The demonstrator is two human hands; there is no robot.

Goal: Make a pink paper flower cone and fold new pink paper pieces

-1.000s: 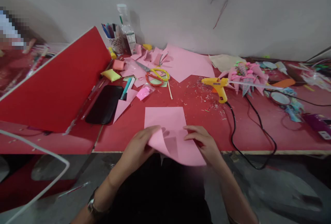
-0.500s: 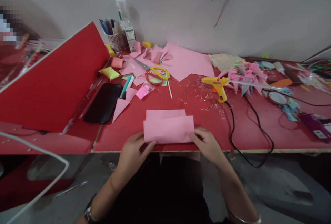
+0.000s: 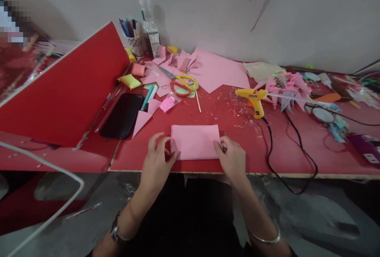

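A pink paper sheet (image 3: 196,141), folded in half, lies flat on the red table (image 3: 267,150) near its front edge. My left hand (image 3: 156,157) pinches the sheet's left edge, thumb and fingers closed on it. At the sheet's right edge my right hand (image 3: 232,158) presses down with curled fingers. Both wrists come up from below the table's edge.
Behind the sheet lie scissors (image 3: 181,84), pink paper scraps (image 3: 219,69), a pink cone (image 3: 142,118), a black phone (image 3: 122,115) and a pen cup (image 3: 135,41). A yellow glue gun (image 3: 253,97) with a black cord (image 3: 293,146) sits right. A red board (image 3: 59,91) leans left.
The near half of the pink sheet has been lifted, folded over and laid flat onto the far half. Both hands have moved forward to the folded sheet's side edges.
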